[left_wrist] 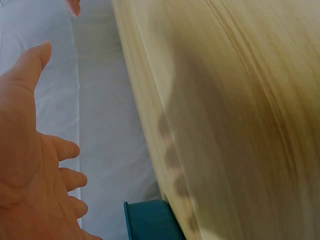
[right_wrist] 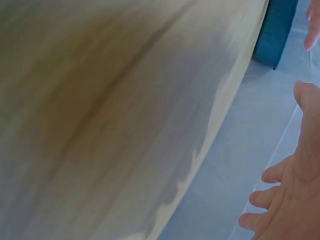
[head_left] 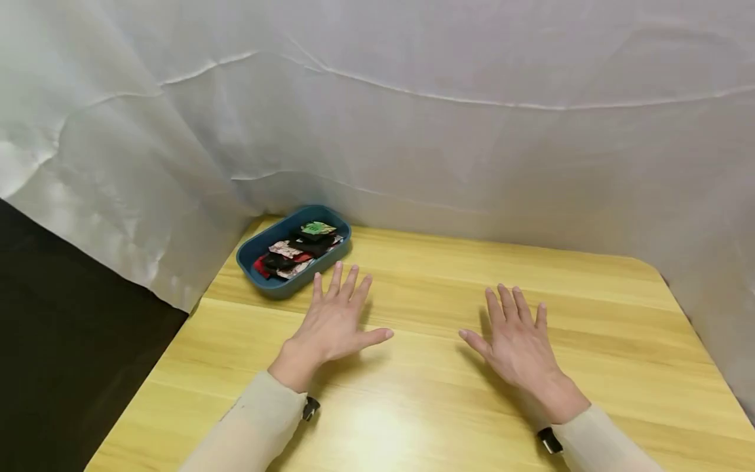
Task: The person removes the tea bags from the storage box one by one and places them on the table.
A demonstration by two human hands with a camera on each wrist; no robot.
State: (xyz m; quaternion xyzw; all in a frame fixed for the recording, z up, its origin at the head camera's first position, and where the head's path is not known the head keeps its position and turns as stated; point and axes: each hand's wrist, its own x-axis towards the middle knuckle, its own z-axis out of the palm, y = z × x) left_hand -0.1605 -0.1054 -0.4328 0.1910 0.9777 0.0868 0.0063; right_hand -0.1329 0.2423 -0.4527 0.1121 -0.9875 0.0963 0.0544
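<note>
My left hand [head_left: 336, 328] hovers over the table with its fingers spread, palm down, holding nothing. Its fingertips come near the front side of a blue oval tray [head_left: 250, 252]. Inside the tray lie several small packets, among them a green one [head_left: 318, 228], a pink-and-white patterned one [head_left: 285, 249] and a red one [head_left: 262, 267]; black pieces lie between them. Farther right, my right hand [head_left: 519, 347] is likewise spread above the wood with nothing in it. Both wrist views show the palms from below, the left [left_wrist: 30, 165] and the right [right_wrist: 300, 185], raised off the surface.
The wooden table [head_left: 425, 393] has a light, striped grain and a rounded far right corner. Pale cloth [head_left: 472, 151] hangs along its back and sides. Past the left edge is a dark area [head_left: 77, 347]. A black band [head_left: 310, 408] shows at the left wrist.
</note>
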